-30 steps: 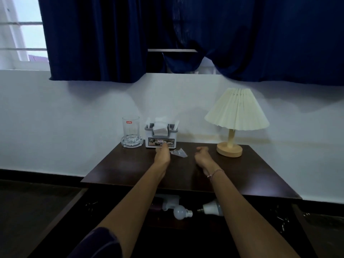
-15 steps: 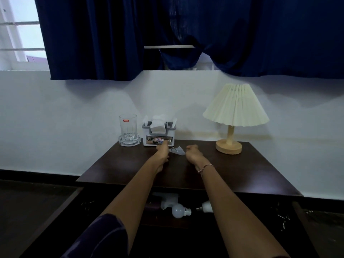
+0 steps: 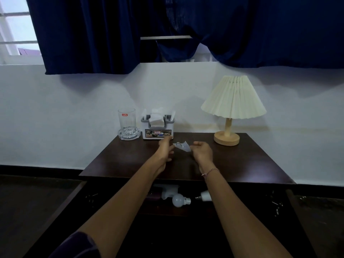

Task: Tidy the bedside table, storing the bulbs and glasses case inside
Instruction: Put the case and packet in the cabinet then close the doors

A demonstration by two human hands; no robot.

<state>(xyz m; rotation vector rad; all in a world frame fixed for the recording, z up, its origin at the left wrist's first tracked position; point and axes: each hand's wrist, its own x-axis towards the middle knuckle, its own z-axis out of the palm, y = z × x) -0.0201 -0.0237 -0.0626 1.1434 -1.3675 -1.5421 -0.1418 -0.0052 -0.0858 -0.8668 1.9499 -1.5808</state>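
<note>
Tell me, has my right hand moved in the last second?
Yes. The right hand has slid left across the table, away from the lamp base and up beside the clear plastic piece.

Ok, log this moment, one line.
left hand: empty, by white tissue box | right hand: empty, beside clear plastic scrap | round white bulb, second white bulb: inside, below dark wooden tabletop

Clear glass tumbler (image 3: 126, 118), white tissue box (image 3: 158, 134) and cream pleated-shade wooden lamp (image 3: 233, 97) line the back edge; the front half of the dark wooden tabletop (image 3: 242, 164) lies open.
</note>
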